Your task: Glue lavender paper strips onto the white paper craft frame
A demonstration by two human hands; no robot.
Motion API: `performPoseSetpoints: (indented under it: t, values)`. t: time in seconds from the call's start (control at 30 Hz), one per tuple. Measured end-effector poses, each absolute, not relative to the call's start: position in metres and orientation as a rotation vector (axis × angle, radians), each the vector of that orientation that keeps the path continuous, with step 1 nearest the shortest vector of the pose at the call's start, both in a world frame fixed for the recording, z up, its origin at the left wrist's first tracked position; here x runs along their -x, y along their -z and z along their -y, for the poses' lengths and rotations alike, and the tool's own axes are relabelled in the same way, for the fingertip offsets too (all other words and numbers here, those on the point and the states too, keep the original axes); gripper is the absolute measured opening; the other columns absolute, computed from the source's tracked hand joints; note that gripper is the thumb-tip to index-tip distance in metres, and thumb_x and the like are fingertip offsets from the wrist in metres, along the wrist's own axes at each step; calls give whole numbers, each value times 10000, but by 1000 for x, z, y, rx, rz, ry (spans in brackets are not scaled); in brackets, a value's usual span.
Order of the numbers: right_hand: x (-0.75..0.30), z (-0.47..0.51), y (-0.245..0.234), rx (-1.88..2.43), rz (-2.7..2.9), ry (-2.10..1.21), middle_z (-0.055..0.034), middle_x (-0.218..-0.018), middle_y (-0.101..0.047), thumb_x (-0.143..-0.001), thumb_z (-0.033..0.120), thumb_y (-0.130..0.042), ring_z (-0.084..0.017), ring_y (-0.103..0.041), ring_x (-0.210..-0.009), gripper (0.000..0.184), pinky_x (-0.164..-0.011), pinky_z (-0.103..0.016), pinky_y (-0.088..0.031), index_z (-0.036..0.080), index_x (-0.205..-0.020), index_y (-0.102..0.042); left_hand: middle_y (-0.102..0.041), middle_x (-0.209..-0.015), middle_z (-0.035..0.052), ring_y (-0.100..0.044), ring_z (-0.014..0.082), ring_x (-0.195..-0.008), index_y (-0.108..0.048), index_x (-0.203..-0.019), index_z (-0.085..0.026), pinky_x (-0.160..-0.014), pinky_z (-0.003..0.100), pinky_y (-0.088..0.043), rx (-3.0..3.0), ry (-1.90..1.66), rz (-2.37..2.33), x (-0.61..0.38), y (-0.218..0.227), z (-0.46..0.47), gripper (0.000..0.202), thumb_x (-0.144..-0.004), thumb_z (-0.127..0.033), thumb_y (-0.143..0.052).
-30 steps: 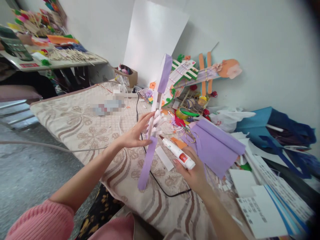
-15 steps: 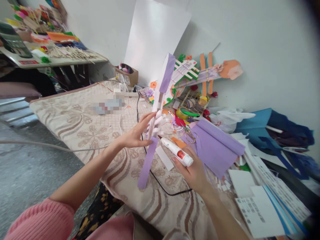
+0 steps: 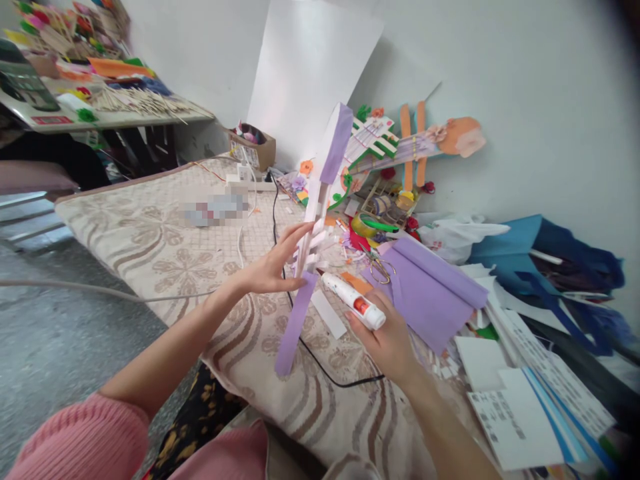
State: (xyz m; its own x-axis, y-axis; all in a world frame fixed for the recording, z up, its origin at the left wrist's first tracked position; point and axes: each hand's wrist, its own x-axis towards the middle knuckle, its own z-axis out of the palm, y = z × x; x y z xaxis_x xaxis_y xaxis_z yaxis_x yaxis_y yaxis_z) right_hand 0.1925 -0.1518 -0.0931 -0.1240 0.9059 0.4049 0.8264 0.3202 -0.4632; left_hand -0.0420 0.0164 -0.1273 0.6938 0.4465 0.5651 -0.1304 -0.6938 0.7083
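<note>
My left hand point(image 3: 273, 267) grips a white cardboard craft piece point(image 3: 314, 200) at its middle, thumb on the near side and fingers further up. The piece stands on edge, with slatted tabs at its waist. Purple paper covers part of its upper edge, and a purple strip point(image 3: 293, 327) hangs from its lower part down to the tablecloth. In my right hand point(image 3: 387, 340) is a white hot glue gun point(image 3: 353, 300), its dark nozzle close to the piece beside the strip's top. Whether nozzle and piece touch, I cannot tell. A white strip point(image 3: 329, 315) lies just below the gun.
Scissors point(image 3: 380, 268), purple paper point(image 3: 433, 293) and a tape roll point(image 3: 364, 227) lie to the right. A black cord point(image 3: 325, 380) crosses the patterned cloth. Decorated guitar-like crafts point(image 3: 380, 143) lean on the wall. Cardboard sheets point(image 3: 520, 420) lie at the right, a small box point(image 3: 260, 150) behind.
Both hands, the craft piece and the glue gun hold nearly the same places. Only a slight shift of the whole view shows.
</note>
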Motion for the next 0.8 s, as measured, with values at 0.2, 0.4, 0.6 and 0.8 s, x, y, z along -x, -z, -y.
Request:
performPoseSetpoints:
  t: [0.2, 0.4, 0.6, 0.8]
  values:
    - [-192, 155, 87, 1537, 1988, -176, 3, -807, -542, -973, 340, -532, -187, -599, -749, 186, -669, -301, -470, 248, -824, -468, -135, -1607, 123, -163, 426, -1493, -102, -1591, -365, -1125, 653, -398, -2144, -962, -239, 42, 127, -17, 1020, -804, -345, -752]
    - [-192, 162, 85, 1552, 1966, -155, -8, -853, -571, -973, 329, -546, -185, -615, -770, 128, -683, -297, -478, 243, -885, -510, -134, -1607, 125, -153, 426, -1498, -97, -1591, -363, -1123, 645, -406, -2150, -967, -239, 41, 127, -17, 1022, -806, -359, -751]
    - [-188, 164, 84, 1515, 1992, -119, -15, -895, -595, -974, 308, -552, -186, -629, -824, 59, -720, -292, -498, 251, -972, -539, -133, -1618, 134, -148, 425, -1501, -100, -1593, -349, -1118, 636, -416, -2172, -979, -230, 41, 127, -16, 1016, -812, -358, -750]
    - [-180, 156, 80, 1528, 2042, -135, -37, -934, -622, -978, 288, -520, -218, -648, -930, 38, -757, -319, -515, 252, -976, -535, -157, -1626, 131, -164, 406, -1512, -114, -1595, -331, -1183, 630, -336, -2205, -1012, -223, 39, 124, -16, 1003, -821, -398, -748]
